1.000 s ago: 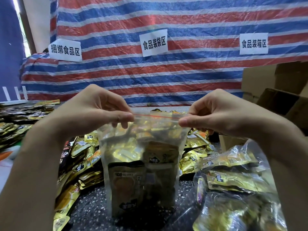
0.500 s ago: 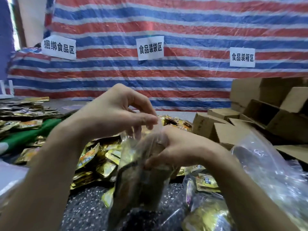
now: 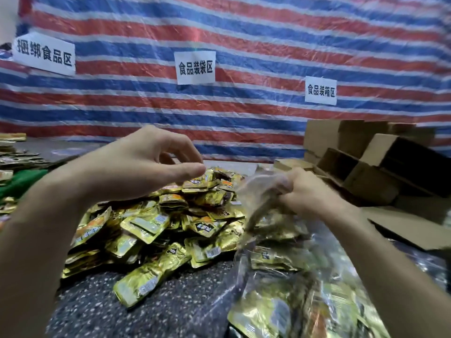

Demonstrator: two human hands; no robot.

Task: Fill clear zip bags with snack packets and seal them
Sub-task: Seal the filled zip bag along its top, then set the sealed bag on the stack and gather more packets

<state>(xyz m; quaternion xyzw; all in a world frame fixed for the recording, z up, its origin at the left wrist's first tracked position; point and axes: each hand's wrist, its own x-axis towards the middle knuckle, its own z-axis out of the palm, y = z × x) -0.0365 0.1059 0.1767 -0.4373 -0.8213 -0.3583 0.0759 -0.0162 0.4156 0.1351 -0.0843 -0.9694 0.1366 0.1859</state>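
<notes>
Right hand (image 3: 310, 191) grips the bunched top of a clear plastic zip bag (image 3: 257, 193), fingers curled tight round it. The bag hangs, blurred, above the right side of the dark speckled surface (image 3: 146, 311). Left hand (image 3: 136, 167) hovers apart, fingers loosely curled, holding nothing. Heap of gold foil snack packets (image 3: 156, 223) mid-surface. Filled clear bags (image 3: 292, 301) at near right corner. Brown cardboard boxes (image 3: 380, 162) along far right edge.

A red, white and blue striped tarp (image 3: 256, 28) is hanging as the back wall, carrying three paper signs (image 3: 196, 67) (black Chinese lettering). Open cardboard boxes (image 3: 380, 162) are standing at right, near the dark speckled tabletop (image 3: 158, 306).
</notes>
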